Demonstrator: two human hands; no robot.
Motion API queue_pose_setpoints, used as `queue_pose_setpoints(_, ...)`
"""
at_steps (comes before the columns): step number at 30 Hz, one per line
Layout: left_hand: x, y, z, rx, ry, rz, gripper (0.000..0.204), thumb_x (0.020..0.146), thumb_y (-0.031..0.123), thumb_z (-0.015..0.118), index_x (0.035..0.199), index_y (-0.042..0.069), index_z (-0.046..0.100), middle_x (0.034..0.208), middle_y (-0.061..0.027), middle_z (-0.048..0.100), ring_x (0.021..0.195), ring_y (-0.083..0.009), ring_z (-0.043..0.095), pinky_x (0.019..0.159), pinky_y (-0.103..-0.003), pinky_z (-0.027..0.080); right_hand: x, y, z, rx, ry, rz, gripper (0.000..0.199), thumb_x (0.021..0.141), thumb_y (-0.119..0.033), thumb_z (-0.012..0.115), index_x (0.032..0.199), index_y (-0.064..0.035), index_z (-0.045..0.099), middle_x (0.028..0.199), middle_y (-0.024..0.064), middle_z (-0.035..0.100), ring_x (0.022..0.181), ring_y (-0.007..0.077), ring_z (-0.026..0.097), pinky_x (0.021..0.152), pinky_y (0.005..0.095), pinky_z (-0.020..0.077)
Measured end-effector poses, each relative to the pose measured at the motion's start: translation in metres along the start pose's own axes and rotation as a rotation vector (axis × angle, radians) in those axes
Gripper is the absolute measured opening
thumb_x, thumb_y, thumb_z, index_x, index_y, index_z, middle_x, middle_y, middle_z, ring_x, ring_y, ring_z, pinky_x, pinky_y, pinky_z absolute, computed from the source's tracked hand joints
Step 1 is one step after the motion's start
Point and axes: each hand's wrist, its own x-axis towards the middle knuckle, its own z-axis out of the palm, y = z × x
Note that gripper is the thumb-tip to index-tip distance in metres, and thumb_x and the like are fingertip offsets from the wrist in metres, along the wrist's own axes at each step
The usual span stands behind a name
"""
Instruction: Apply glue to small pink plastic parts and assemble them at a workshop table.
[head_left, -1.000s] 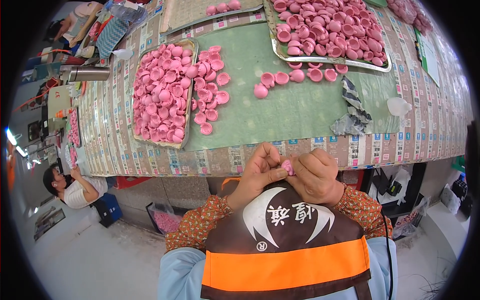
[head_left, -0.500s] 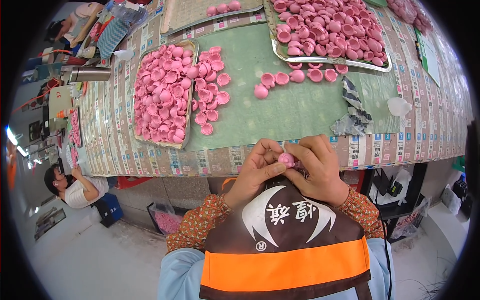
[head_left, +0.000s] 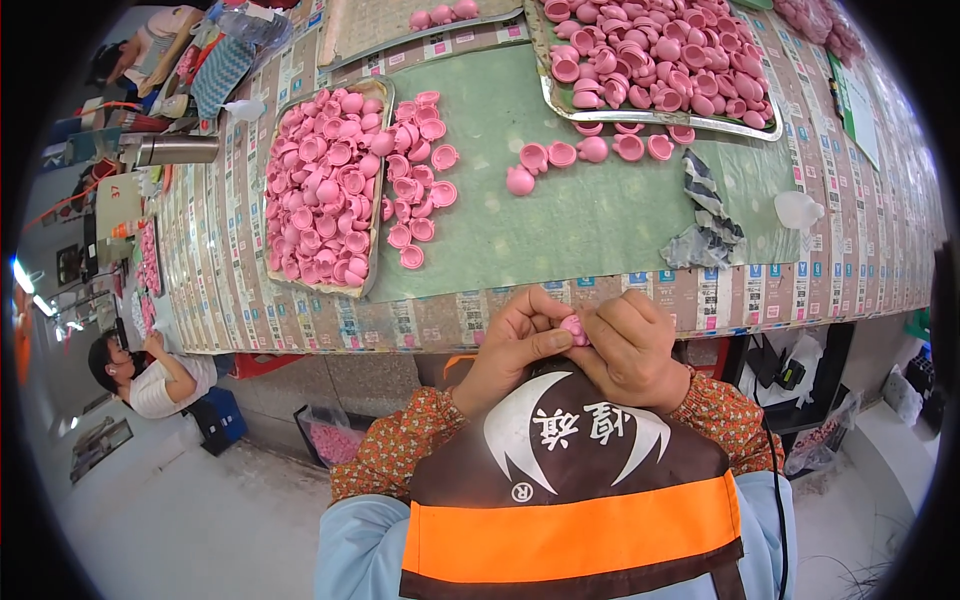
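One pink piece (head_left: 572, 328) in hand, many heaped
Fingers of left hand (head_left: 508, 350) and right hand (head_left: 636, 350) pinch it by the desk's (head_left: 440, 326) near edge; seemingly unfinished, with heaped pink shells (head_left: 325, 195) likely left.

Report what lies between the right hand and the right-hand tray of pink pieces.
In the head view, from the right hand to the tray: the printed table covering, the green mat, then loose pink pieces.

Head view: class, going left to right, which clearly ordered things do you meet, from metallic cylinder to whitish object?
Metallic cylinder → leftmost heaped tray → left hand → small pink piece → right hand → whitish object
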Motion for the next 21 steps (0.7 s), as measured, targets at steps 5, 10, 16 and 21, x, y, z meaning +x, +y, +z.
queue_pose_setpoints(5, 0.0004, -0.0017, -0.003, 0.003, -0.004, -0.009, 0.02, 0.092, 0.004, 0.066, 0.107, 0.004, 0.053, 0.103, -0.0081, 0.066, 0.096, -0.0127, 0.063, 0.089, -0.026, 0.05, -0.0026, 0.001, 0.0011, -0.028, 0.0, -0.034, 0.034, 0.056, -0.009, 0.08, 0.086, 0.003, 0.069, 0.077, 0.0078, 0.058, 0.063, 0.0235, 0.054, 0.052, 0.0342, 0.0426)
queue_pose_setpoints(10, 0.0001, -0.0021, -0.0038, -0.005, -0.015, -0.016, 0.02, 0.092, 0.004, 0.066, 0.107, 0.004, 0.053, 0.103, -0.0083, 0.066, 0.096, -0.0133, 0.063, 0.089, -0.026, 0.049, -0.0031, 0.0009, 0.0024, -0.027, 0.035, -0.056, 0.037, 0.055, -0.01, 0.08, 0.088, 0.004, 0.07, 0.078, 0.0076, 0.058, 0.063, 0.0225, 0.053, 0.052, 0.0336, 0.0421)
queue_pose_setpoints(16, 0.0007, -0.0023, -0.0026, -0.008, 0.004, -0.023, 0.019, 0.092, 0.002, 0.065, 0.107, 0.004, 0.054, 0.103, -0.008, 0.066, 0.096, -0.0131, 0.063, 0.09, -0.026, 0.049, -0.0053, 0.0024, 0.003, -0.034, 0.04, -0.066, 0.038, 0.054, -0.01, 0.081, 0.088, 0.0043, 0.07, 0.077, 0.0071, 0.058, 0.063, 0.022, 0.052, 0.051, 0.0332, 0.0412)
queue_pose_setpoints(21, 0.0003, -0.0014, -0.0011, -0.025, 0.007, -0.022, 0.019, 0.092, 0.002, 0.065, 0.107, 0.004, 0.054, 0.103, -0.0079, 0.067, 0.096, -0.013, 0.063, 0.089, -0.026, 0.05, -0.0049, 0.0028, 0.004, -0.035, 0.044, -0.078, 0.037, 0.055, -0.01, 0.081, 0.087, 0.0038, 0.07, 0.078, 0.0067, 0.058, 0.062, 0.0219, 0.052, 0.051, 0.0331, 0.0407)
